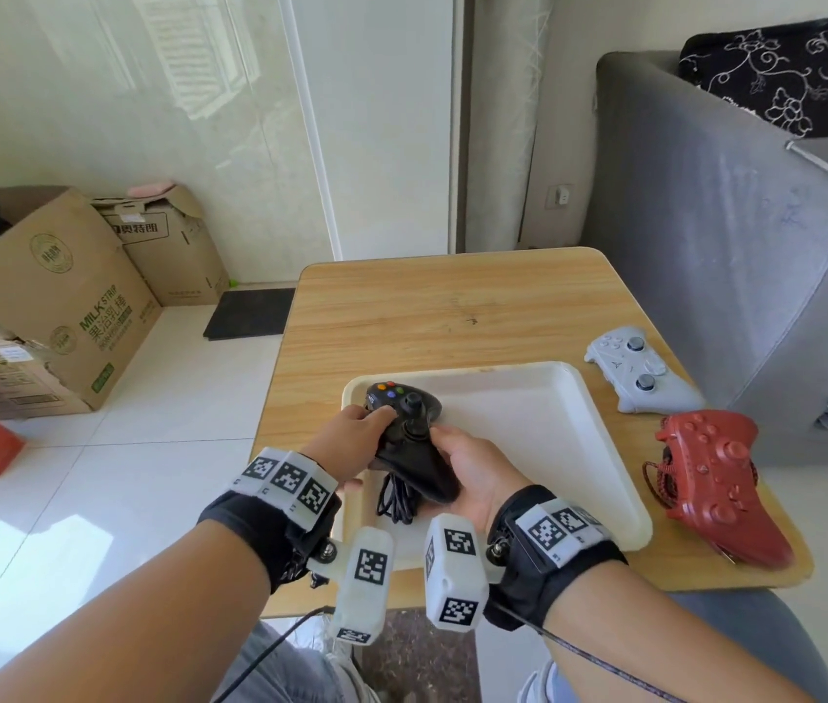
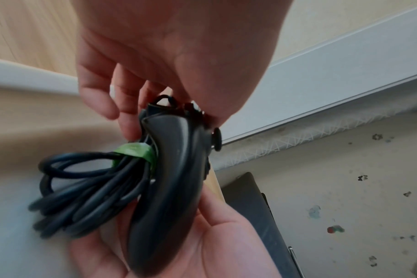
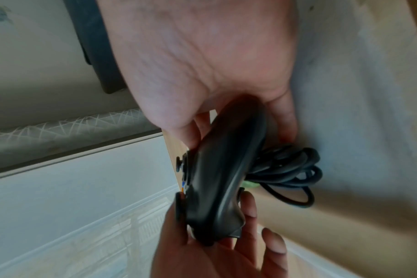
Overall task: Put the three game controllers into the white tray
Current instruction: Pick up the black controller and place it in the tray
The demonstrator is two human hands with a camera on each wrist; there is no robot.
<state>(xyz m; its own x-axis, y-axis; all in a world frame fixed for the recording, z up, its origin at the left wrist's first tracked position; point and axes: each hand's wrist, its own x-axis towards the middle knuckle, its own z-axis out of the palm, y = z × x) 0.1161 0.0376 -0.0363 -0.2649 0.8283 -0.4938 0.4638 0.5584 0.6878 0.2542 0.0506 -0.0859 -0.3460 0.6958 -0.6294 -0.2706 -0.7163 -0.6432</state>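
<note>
A black wired game controller hangs over the left part of the white tray. My left hand grips its far grip, thumb on the face, and my right hand grips its near grip. Its bundled black cable, tied with a green band, dangles under it above the tray floor. In the wrist views the black controller sits between both palms. A grey controller and a red controller lie on the wooden table right of the tray.
The small table stands against a grey sofa on the right. Cardboard boxes and a dark mat sit on the tiled floor to the left. The far half of the tabletop holds nothing.
</note>
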